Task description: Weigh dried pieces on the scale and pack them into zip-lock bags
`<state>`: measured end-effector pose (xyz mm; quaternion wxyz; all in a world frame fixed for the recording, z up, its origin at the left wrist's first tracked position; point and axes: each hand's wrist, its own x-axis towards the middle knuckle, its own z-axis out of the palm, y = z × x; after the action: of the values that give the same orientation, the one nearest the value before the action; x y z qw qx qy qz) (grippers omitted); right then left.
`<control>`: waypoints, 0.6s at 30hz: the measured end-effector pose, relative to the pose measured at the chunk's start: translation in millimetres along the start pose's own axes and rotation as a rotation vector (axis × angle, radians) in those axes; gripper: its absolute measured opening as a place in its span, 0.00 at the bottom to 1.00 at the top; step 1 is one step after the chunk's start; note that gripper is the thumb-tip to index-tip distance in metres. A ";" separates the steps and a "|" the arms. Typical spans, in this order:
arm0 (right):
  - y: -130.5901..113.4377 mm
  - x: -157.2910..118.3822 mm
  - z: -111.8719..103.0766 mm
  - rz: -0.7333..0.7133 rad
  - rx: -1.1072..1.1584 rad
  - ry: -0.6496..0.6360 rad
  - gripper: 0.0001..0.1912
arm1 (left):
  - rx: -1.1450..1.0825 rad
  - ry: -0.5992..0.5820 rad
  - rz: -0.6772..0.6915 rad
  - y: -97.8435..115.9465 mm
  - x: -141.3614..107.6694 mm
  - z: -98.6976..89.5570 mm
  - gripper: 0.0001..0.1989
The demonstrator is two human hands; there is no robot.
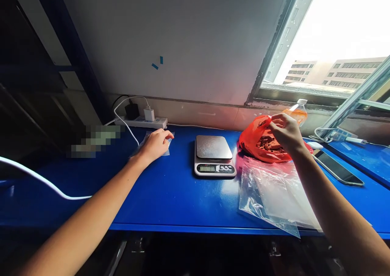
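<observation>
Bottle (299, 113) behind red bag (250, 141), pinched by right hand (286, 130); left hand (154, 145), grip unclear; scale (214, 148) between.

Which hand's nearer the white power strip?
Left. The left hand is just in front of the power strip; the right hand is farther right, past the scale, at the rim of the red bag.

Blue tbl (173, 195) w/ scale (215, 148), red bag (250, 140), clr bags (280, 199), phone (338, 168)
</observation>
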<state>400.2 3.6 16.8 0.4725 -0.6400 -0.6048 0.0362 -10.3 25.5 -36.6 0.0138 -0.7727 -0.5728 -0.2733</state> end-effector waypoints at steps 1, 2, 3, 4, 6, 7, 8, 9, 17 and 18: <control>-6.4 -2.7 0.6 -0.019 0.074 0.010 0.09 | -0.007 0.015 0.008 1.6 -0.3 -0.5 0.18; -13.9 -6.1 1.1 -0.048 0.126 0.035 0.10 | -0.012 0.025 0.015 3.3 -0.6 -1.0 0.18; -22.2 -9.9 1.2 -0.082 0.134 0.082 0.10 | -0.013 0.029 0.018 5.0 -1.0 -1.5 0.18; -30.6 -14.1 0.8 -0.116 0.084 0.150 0.10 | -0.012 0.027 0.019 6.7 -1.5 -2.0 0.18; -45.1 -22.4 -2.5 -0.163 -0.145 0.302 0.09 | -0.003 0.010 0.011 9.9 -2.4 -3.4 0.19; -49.9 -26.0 -5.7 -0.172 -0.270 0.360 0.09 | 0.004 -0.003 0.002 11.4 -2.8 -4.3 0.19; -52.5 -29.1 -10.1 -0.171 -0.377 0.403 0.09 | 0.013 -0.017 -0.009 12.9 -3.1 -5.3 0.20; -52.9 -31.5 -15.5 -0.170 -0.459 0.429 0.10 | 0.023 -0.034 -0.020 14.4 -3.3 -6.4 0.21; -47.1 -43.7 -15.1 -0.409 -0.251 0.345 0.08 | 0.087 -0.116 -0.069 22.8 -4.0 -8.0 0.21; -51.1 -47.7 -0.6 -0.495 -0.200 0.225 0.05 | 0.082 -0.111 -0.075 22.8 -4.2 -7.2 0.21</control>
<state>350.2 -44.4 25.2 0.4655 -0.5166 -0.6869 -0.2111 6.3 11.5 -25.6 0.0035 -0.7634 -0.6119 -0.2068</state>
